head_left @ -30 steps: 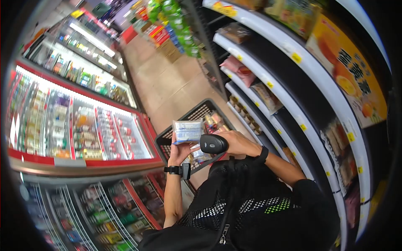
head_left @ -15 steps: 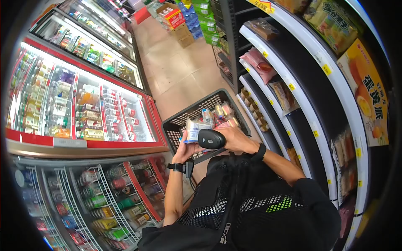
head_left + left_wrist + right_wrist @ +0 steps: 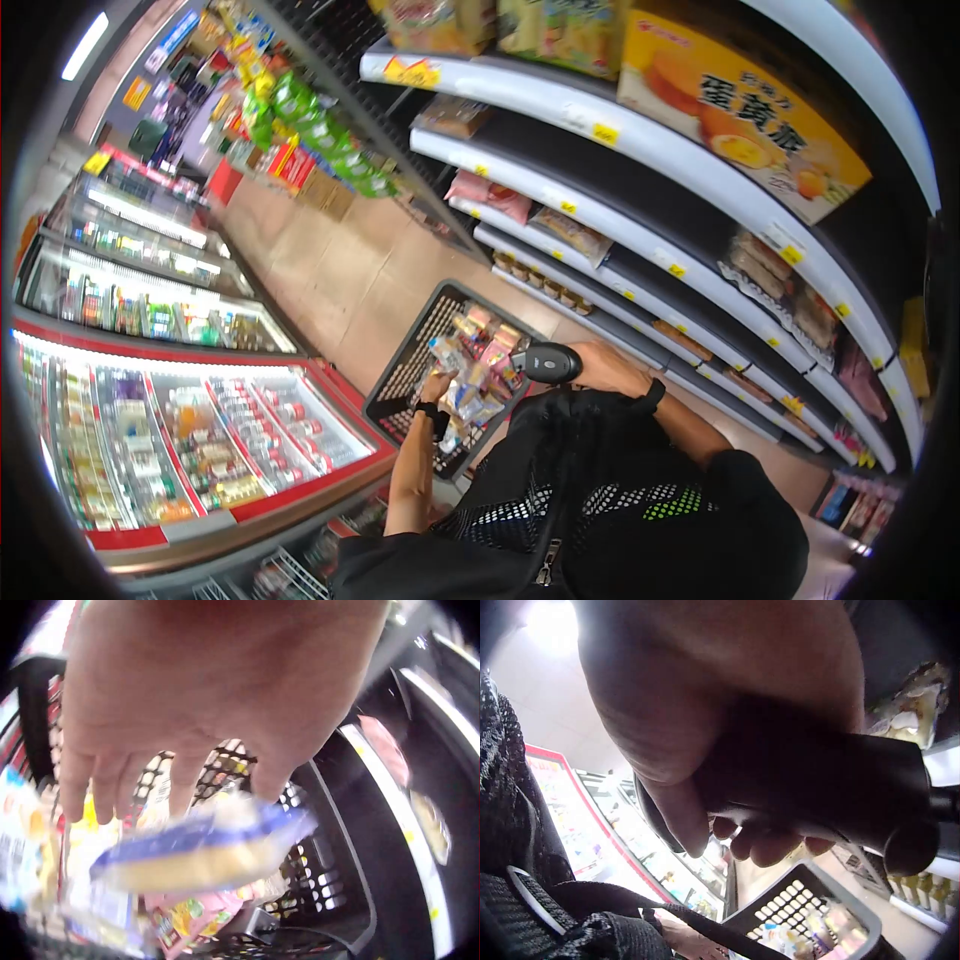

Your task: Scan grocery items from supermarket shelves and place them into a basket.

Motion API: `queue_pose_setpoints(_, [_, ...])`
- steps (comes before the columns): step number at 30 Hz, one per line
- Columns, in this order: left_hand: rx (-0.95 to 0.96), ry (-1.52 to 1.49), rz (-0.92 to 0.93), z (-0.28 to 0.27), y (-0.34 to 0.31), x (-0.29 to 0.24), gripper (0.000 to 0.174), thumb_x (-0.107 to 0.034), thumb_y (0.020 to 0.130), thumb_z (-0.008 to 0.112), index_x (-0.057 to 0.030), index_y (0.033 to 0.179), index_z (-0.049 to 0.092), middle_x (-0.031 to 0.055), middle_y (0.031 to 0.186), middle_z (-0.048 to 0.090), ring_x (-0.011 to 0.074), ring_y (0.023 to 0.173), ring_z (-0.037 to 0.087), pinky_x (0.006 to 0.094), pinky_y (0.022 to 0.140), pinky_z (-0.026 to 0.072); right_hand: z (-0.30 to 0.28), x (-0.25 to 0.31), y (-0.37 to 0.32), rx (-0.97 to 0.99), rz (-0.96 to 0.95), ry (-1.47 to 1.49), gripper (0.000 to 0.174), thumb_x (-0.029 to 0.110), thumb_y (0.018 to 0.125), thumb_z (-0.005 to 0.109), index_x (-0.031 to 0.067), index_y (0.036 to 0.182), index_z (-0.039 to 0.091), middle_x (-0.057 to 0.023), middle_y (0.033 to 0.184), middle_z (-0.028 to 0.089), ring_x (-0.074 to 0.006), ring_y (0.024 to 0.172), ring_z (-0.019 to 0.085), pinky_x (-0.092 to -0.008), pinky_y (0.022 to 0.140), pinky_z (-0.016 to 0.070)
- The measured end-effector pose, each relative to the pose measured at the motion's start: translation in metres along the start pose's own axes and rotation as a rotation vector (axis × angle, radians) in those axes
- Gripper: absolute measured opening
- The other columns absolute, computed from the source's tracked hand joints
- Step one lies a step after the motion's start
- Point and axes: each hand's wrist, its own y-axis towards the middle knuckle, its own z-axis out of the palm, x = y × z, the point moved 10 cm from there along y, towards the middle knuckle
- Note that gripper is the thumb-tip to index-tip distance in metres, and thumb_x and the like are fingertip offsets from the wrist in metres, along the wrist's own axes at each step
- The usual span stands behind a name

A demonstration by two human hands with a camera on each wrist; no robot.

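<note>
In the head view my left hand is down inside a dark plastic shopping basket. The left wrist view shows its fingers mostly straight above a blurred blue-and-cream packet, which overlaps the fingertips. Other packaged snacks lie beneath, including a pink packet. A black handheld barcode scanner is gripped in my right hand, its head pointing left over the basket's right side. Seen from the right wrist, the fingers curl round the scanner's dark handle.
Red-edged drink coolers line the left side. Shelves with white price strips rise on the right, bearing snack packs and a yellow box. Green packages and cartons stand farther along the tiled floor.
My left hand has gone down into the basket with the white-and-blue packet it held beside the scanner. The right hand keeps the scanner. The head view has swung toward the shelves.
</note>
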Motion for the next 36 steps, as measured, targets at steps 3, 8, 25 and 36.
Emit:
queue_pose_setpoints(3, [-0.365,-0.047,0.325,-0.067,0.041,-0.066,0.046,-0.039,0.089,0.062,0.0006,0.113,0.065,0.0230,0.107,0.067,0.0296,0.101,0.065,0.0384,0.087,0.0497,-0.017,-0.008,-0.024,-0.141,0.016,0.090,0.035,0.020,0.075,0.069,0.0050,0.107,0.066,-0.0229,0.094,0.067,-0.0429,0.090,0.061,-0.0444,0.076,0.0494])
queue_pose_setpoints(8, [-0.596,-0.379,0.801,-0.221,0.005,-0.364,0.045,-0.027,0.089,0.068,0.0000,0.122,0.056,0.0151,0.098,0.065,0.0234,0.090,0.061,0.0352,0.083,0.0469,-0.032,-0.029,-0.052,-0.263,0.082,0.086,0.034,0.020,0.074,0.070,0.0041,0.104,0.067,-0.0226,0.093,0.067,-0.0421,0.089,0.062,-0.0434,0.077,0.0496])
queue_pose_setpoints(25, [-0.824,0.826,1.129,-0.196,0.180,-0.514,0.037,-0.044,0.088,0.054,-0.0197,0.113,0.068,0.0071,0.107,0.070,0.0341,0.102,0.064,0.0445,0.089,0.0479,-0.061,-0.065,-0.093,-0.373,0.193,0.038,0.036,0.024,0.075,0.071,0.0047,0.106,0.067,-0.0219,0.098,0.068,-0.0407,0.094,0.063,-0.0445,0.081,0.0501])
queue_pose_setpoints(36, [-0.087,-0.161,0.775,-0.162,0.000,-0.504,0.070,-0.031,0.074,0.079,-0.0013,0.131,0.053,0.0159,0.117,0.063,0.0226,0.104,0.060,0.0358,0.090,0.0479,-0.054,-0.066,-0.072,-0.294,0.113,0.048,0.034,0.025,0.075,0.071,0.0052,0.101,0.067,-0.0214,0.094,0.068,-0.0407,0.091,0.063,-0.0458,0.078,0.0499])
